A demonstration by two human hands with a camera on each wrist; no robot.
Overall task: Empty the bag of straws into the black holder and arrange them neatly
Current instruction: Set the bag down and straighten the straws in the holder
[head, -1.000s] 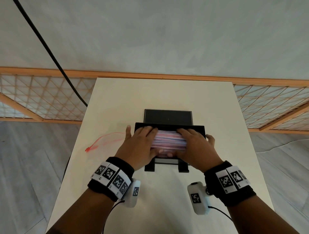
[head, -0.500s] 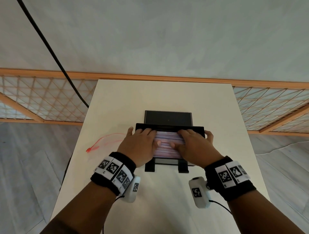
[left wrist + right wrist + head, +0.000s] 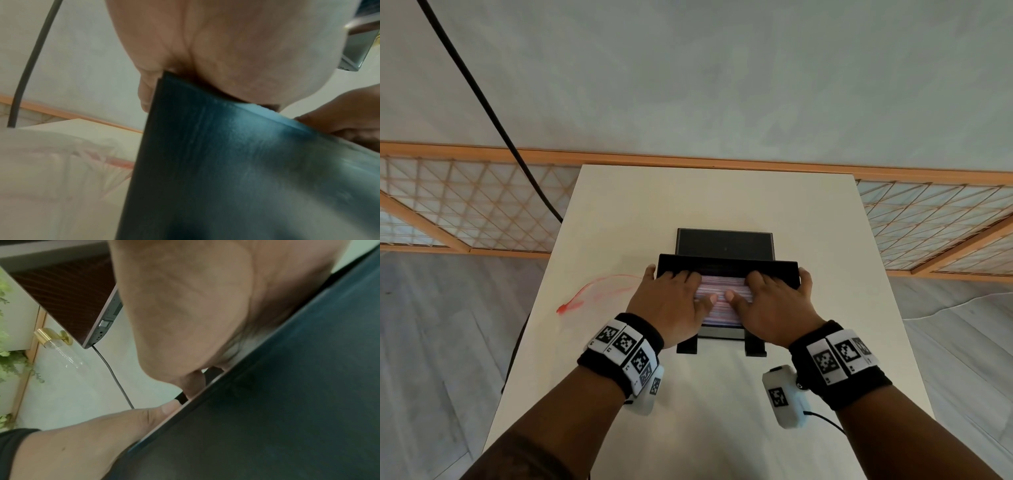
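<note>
- The black holder (image 3: 727,263) sits mid-table (image 3: 722,205); the straws (image 3: 719,301), pink and pale, lie flat inside it.
- The left hand (image 3: 671,303) rests on the straws' 9 o'clock end, fingers spread flat, little finger outside the holder's wall.
- The right hand (image 3: 774,305) mirrors it at the 3 o'clock end, fingers flat; the two thumbs nearly meet over the middle.
- Both hands hide the straw ends.
- The empty clear bag (image 3: 599,291), red-edged, lies just beside the left hand at 9 o'clock.
- A black cable (image 3: 493,113) hangs across the wall at 11 o'clock, past the wooden lattice (image 3: 472,212).
</note>
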